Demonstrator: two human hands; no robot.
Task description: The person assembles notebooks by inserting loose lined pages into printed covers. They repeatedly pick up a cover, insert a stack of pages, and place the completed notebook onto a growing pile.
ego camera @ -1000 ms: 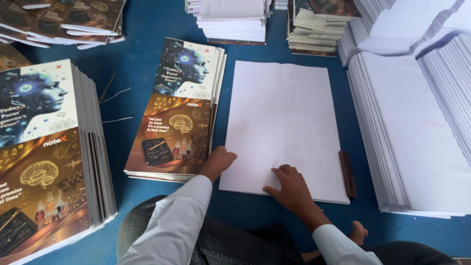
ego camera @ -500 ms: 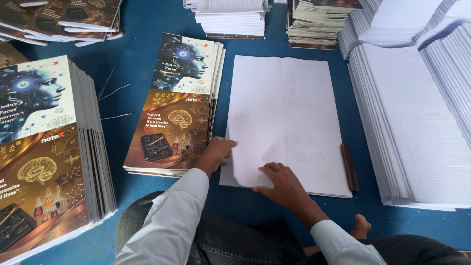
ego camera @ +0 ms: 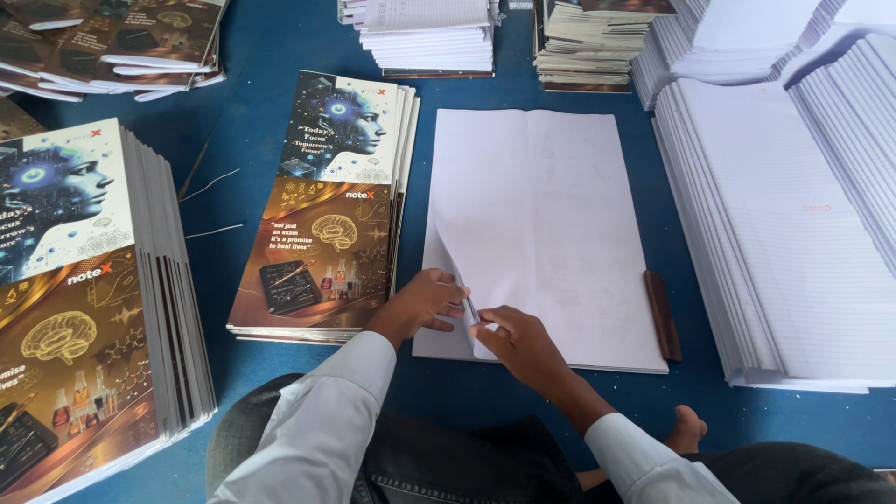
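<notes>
Notebook bindery workshop, stacked printed covers [ego camera: 89,308], ruled paper piles [ego camera: 793,233], blue floor [ego camera: 261,47]

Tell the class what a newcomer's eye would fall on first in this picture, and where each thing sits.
First, the two hands at bottom centre: the left hand and right hand pinch up the near left corner of the white sheets lying on the blue table. Next, the colourful printed covers stacked just left of the sheets, with a taller stack of covers at the far left. Ruled paper piles fill the right side.
</notes>
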